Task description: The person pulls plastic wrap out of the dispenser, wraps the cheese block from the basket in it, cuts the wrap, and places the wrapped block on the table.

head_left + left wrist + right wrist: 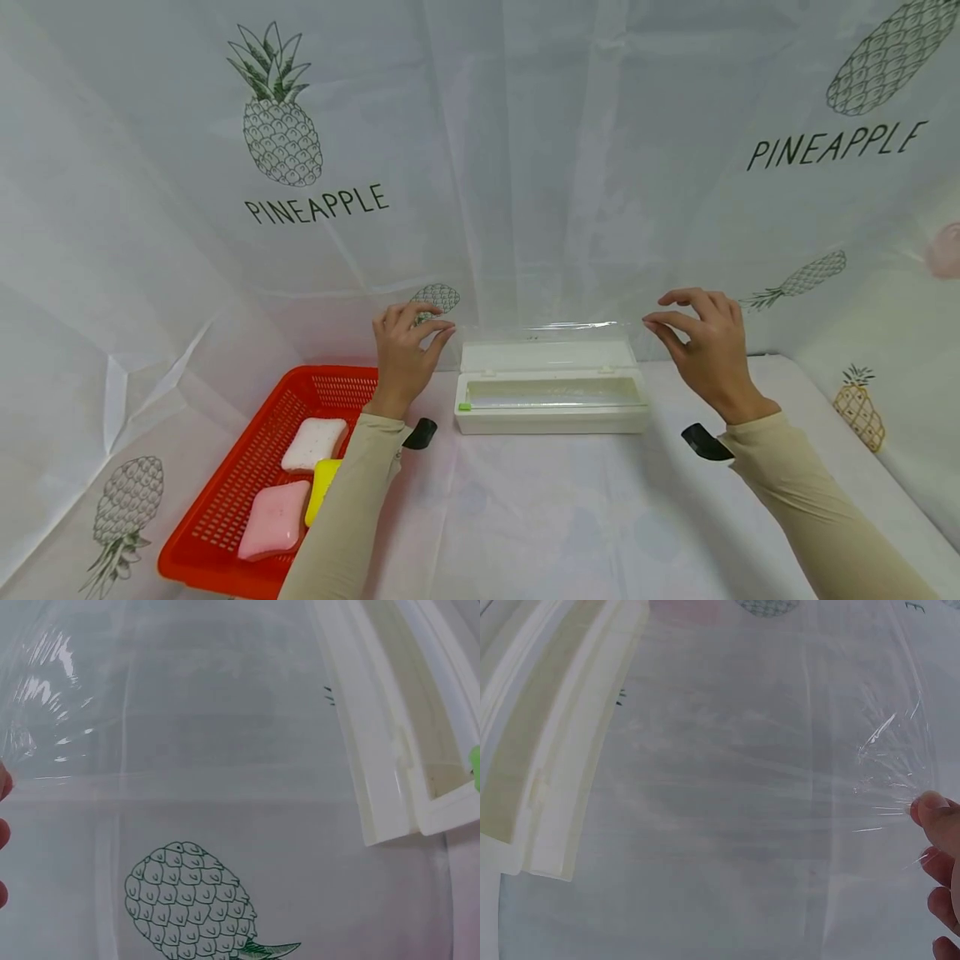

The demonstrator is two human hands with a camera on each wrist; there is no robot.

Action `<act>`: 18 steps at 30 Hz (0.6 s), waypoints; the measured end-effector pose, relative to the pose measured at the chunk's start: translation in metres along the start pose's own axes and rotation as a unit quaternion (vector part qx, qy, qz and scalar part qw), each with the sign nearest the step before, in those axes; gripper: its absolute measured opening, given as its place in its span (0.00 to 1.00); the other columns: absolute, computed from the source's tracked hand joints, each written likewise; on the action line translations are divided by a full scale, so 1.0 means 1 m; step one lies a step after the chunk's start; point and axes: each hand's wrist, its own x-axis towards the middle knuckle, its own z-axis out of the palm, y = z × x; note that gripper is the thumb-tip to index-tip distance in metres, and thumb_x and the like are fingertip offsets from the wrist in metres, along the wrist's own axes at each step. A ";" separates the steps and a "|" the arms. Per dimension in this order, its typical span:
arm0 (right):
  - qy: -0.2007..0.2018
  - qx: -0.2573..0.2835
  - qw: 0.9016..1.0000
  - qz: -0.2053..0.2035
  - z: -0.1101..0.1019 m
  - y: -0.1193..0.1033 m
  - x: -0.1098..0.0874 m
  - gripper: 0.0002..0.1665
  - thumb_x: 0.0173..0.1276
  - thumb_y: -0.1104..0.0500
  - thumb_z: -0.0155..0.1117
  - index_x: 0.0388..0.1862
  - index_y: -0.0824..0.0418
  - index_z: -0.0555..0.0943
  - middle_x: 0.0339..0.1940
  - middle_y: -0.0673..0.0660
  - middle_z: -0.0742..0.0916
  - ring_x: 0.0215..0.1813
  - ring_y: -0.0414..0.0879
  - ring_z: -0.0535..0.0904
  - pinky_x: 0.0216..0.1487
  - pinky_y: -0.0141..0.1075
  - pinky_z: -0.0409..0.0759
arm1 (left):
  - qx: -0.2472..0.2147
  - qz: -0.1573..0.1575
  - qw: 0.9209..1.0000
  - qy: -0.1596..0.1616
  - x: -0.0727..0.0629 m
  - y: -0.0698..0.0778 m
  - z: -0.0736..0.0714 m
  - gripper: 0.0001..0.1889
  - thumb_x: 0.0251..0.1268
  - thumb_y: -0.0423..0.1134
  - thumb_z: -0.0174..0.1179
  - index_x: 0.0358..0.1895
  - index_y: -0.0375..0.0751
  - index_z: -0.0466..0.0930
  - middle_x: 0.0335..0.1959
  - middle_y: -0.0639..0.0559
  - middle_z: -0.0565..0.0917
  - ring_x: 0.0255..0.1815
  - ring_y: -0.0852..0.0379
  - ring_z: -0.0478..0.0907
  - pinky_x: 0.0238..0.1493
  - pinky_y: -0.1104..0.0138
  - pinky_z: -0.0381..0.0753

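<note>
Hands (402, 354) (703, 354) apart | right pinches glossy, crinkled clear film (577, 326); left apparently too | oblong white box (551, 420) below

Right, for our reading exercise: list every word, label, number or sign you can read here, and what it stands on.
"PINEAPPLE": on the pale backdrop cloth, under the upper-left pineapple drawing.
"PINEAPPLE": same cloth, under the upper-right pineapple drawing.
Cut off: lettering at the right wrist view's top edge, perhaps ending in "E".
Unreadable: small dark marks beside the open lid.
None readable: white box, red basket.
</note>
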 end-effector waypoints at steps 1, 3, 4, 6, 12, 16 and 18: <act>0.001 0.000 1.000 -0.001 0.000 0.000 0.001 0.08 0.57 0.73 0.79 0.36 0.67 0.92 0.47 0.68 0.86 0.49 0.71 0.74 0.54 0.67 0.64 | -0.001 0.001 1.000 0.002 0.001 0.000 0.000 0.05 0.62 0.36 0.77 0.38 0.39 0.94 0.47 0.43 0.87 0.52 0.41 0.75 0.55 0.43 0.63; 0.002 0.000 1.000 -0.004 -0.001 -0.001 0.002 0.08 0.57 0.73 0.79 0.36 0.67 0.91 0.46 0.68 0.86 0.49 0.71 0.74 0.54 0.67 0.65 | 0.000 0.003 1.000 0.003 0.002 0.000 -0.001 0.05 0.61 0.36 0.77 0.38 0.39 0.94 0.47 0.43 0.87 0.51 0.41 0.75 0.55 0.43 0.63; 0.003 0.000 1.000 -0.005 -0.001 -0.001 0.003 0.08 0.57 0.74 0.79 0.36 0.67 0.91 0.46 0.68 0.86 0.49 0.71 0.75 0.54 0.67 0.65 | -0.001 0.003 1.000 0.004 0.003 0.001 -0.002 0.05 0.61 0.35 0.77 0.38 0.39 0.94 0.47 0.43 0.87 0.51 0.41 0.75 0.55 0.43 0.63; 0.004 -0.001 1.000 -0.008 -0.002 -0.001 0.004 0.09 0.56 0.74 0.79 0.36 0.67 0.91 0.45 0.68 0.86 0.48 0.71 0.75 0.54 0.66 0.66 | 0.001 0.005 1.000 0.003 0.004 0.001 -0.003 0.06 0.60 0.35 0.77 0.38 0.38 0.94 0.47 0.42 0.87 0.51 0.41 0.75 0.56 0.43 0.64; 0.007 0.002 1.000 -0.016 -0.004 -0.002 0.009 0.09 0.56 0.74 0.79 0.36 0.67 0.91 0.44 0.67 0.86 0.48 0.70 0.76 0.53 0.66 0.66 | 0.011 0.014 1.000 0.003 0.008 0.003 -0.007 0.06 0.62 0.36 0.76 0.38 0.38 0.94 0.47 0.42 0.87 0.53 0.40 0.75 0.56 0.42 0.65; 0.010 0.003 1.000 -0.020 -0.005 -0.002 0.011 0.09 0.55 0.74 0.79 0.36 0.67 0.91 0.43 0.66 0.86 0.47 0.70 0.76 0.53 0.66 0.65 | 0.015 0.022 1.000 0.009 0.010 0.003 -0.008 0.05 0.62 0.36 0.76 0.38 0.38 0.94 0.46 0.43 0.87 0.52 0.41 0.75 0.55 0.43 0.65; 0.013 0.004 1.000 -0.021 -0.005 -0.002 0.012 0.10 0.55 0.74 0.79 0.36 0.67 0.91 0.43 0.66 0.86 0.47 0.69 0.76 0.53 0.65 0.65 | 0.017 0.023 1.000 0.013 0.012 0.003 -0.009 0.05 0.61 0.35 0.77 0.37 0.38 0.94 0.46 0.43 0.87 0.52 0.41 0.75 0.54 0.43 0.65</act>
